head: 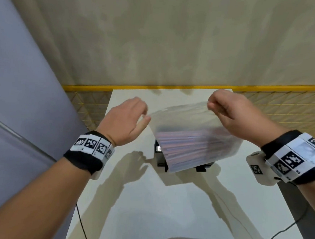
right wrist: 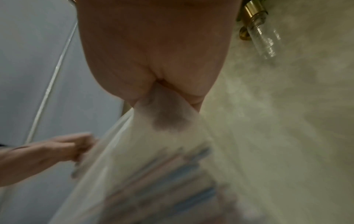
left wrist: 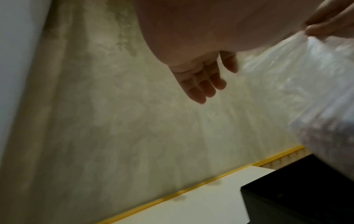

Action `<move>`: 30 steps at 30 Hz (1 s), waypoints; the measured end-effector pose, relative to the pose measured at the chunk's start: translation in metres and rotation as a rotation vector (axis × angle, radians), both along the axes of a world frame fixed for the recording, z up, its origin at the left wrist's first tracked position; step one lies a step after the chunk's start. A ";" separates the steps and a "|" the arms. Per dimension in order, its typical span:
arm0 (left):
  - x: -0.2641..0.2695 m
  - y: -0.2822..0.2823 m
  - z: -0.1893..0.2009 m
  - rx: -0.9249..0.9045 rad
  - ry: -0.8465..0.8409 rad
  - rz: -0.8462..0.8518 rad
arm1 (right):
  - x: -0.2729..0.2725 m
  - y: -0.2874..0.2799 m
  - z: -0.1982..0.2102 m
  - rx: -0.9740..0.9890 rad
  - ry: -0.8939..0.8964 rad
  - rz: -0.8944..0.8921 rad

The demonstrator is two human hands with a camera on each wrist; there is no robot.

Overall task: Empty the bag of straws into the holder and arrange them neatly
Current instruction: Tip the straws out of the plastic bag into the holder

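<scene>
A clear plastic bag [head: 188, 121] with coloured straws [head: 188, 147] lying across its bottom hangs in the air between my hands. My left hand [head: 144, 114] pinches the bag's upper left corner at the thumb, while its other fingers [left wrist: 206, 87] hang loose. My right hand [head: 214, 106] pinches the upper right corner, fingers curled. In the right wrist view the bag [right wrist: 153, 151] fans out below the palm. The black holder [head: 159, 156] stands on the white table [head: 166, 208] right under the bag, which hides most of it. Its corner [left wrist: 296, 197] shows in the left wrist view.
A yellow rail [head: 155, 87] and mesh fence [head: 282, 108] run behind the table, with a beige curtain beyond. A grey panel [head: 25, 92] stands at the left. Black cables [head: 81, 223] hang off the table's near corners. A glass and brass fixture [right wrist: 262, 37] is on the wall.
</scene>
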State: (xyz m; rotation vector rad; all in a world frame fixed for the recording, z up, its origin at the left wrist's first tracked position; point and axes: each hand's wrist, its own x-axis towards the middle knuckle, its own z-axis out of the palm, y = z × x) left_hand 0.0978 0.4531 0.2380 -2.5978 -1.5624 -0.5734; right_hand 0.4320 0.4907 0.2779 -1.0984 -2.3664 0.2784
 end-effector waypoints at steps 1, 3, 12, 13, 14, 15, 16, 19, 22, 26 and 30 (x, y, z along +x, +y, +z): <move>0.009 0.001 0.005 0.030 0.012 -0.027 | -0.007 -0.003 0.001 -0.005 -0.015 0.022; 0.039 0.004 0.013 0.106 0.041 -0.083 | -0.029 -0.013 -0.001 0.016 -0.056 0.091; 0.057 0.001 0.011 0.156 0.046 -0.185 | 0.021 -0.012 0.009 0.235 -0.361 0.048; 0.051 0.000 0.013 0.149 0.043 -0.176 | 0.038 -0.009 0.007 0.216 -0.377 -0.026; 0.045 0.001 0.013 0.152 0.022 -0.153 | 0.057 -0.006 0.008 0.177 -0.382 -0.133; 0.038 0.002 0.014 0.150 -0.002 -0.120 | 0.074 -0.004 0.009 0.143 -0.385 -0.241; 0.033 0.003 0.016 0.158 -0.021 -0.093 | 0.088 -0.004 0.011 0.101 -0.385 -0.328; 0.032 0.002 0.021 0.182 -0.079 -0.071 | 0.090 -0.014 0.001 -0.218 -0.408 -0.403; 0.055 0.006 0.036 0.158 -0.299 -0.067 | 0.056 -0.031 -0.031 -0.750 -0.453 -0.180; 0.090 0.011 0.055 0.022 -0.634 0.028 | 0.016 -0.037 -0.063 -1.136 0.082 -0.061; 0.111 0.018 0.059 -0.048 -1.004 0.000 | -0.008 -0.026 -0.061 -1.235 0.755 -0.021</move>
